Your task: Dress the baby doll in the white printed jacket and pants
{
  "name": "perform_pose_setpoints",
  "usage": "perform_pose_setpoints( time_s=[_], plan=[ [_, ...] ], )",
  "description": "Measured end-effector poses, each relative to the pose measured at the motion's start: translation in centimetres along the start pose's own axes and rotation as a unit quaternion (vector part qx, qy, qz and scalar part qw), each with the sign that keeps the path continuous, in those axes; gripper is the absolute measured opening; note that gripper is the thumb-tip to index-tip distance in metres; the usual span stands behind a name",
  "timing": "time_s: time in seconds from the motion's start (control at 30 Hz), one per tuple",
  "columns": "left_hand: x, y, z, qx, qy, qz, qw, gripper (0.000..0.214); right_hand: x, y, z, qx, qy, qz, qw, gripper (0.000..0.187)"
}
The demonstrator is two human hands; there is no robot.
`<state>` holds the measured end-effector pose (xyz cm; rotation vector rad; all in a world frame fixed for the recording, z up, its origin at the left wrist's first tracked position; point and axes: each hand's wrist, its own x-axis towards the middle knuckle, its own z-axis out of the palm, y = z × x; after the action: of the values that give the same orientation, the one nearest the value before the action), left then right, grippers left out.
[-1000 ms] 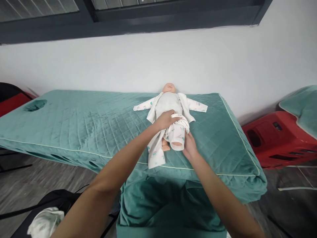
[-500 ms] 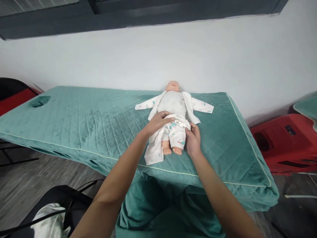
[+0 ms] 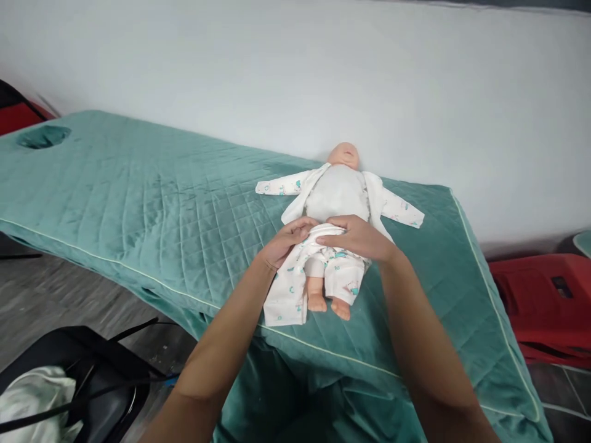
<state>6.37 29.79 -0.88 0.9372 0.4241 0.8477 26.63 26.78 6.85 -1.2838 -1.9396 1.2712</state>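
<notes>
A baby doll [image 3: 345, 155] lies on its back on a green quilted bed cover [image 3: 194, 203], its feet pointing toward me. Around its shoulders is a white patterned jacket [image 3: 401, 206], spread wide at the front. White patterned pants [image 3: 289, 298] are bunched at its hips; one pant leg covers a doll leg, while the other lies loose to the left of the exposed foot. My left hand [image 3: 287, 241] grips the waistband at its left side. My right hand [image 3: 357, 237] reaches across the waist, with its fingers closed on the waistband's middle.
A black chair [image 3: 87, 369] with a pale cloth [image 3: 37, 400] on it stands at lower left. Red plastic furniture [image 3: 547, 301] is beyond the bed's right end. A white wall [image 3: 231, 74] runs behind. The cover has a hole [image 3: 44, 137] at far left.
My right hand has moved from the right side of the doll's hip to the middle of the waistband. My left hand stays at the waistband. The view has tilted down and turned.
</notes>
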Motion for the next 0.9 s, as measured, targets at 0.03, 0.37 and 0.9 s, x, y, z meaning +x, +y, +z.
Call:
perform_pose_setpoints(
  time_s=[0.03,0.37,0.9],
  plan=[
    [0.0,0.2,0.0,0.005,-0.007,-0.001,1.000,0.043,0.3,0.5,0.0,0.065,0.018,0.006,0.998,0.035],
    [0.0,0.3,0.2,0.092,0.024,-0.090,0.991,0.056,0.6,2.3,1.3,0.347,0.119,0.031,0.930,0.033],
    [-0.9,-0.6,0.8,0.124,0.074,0.008,0.989,0.061,0.4,2.1,2.7,0.250,0.118,0.079,0.958,0.033]
  ],
)
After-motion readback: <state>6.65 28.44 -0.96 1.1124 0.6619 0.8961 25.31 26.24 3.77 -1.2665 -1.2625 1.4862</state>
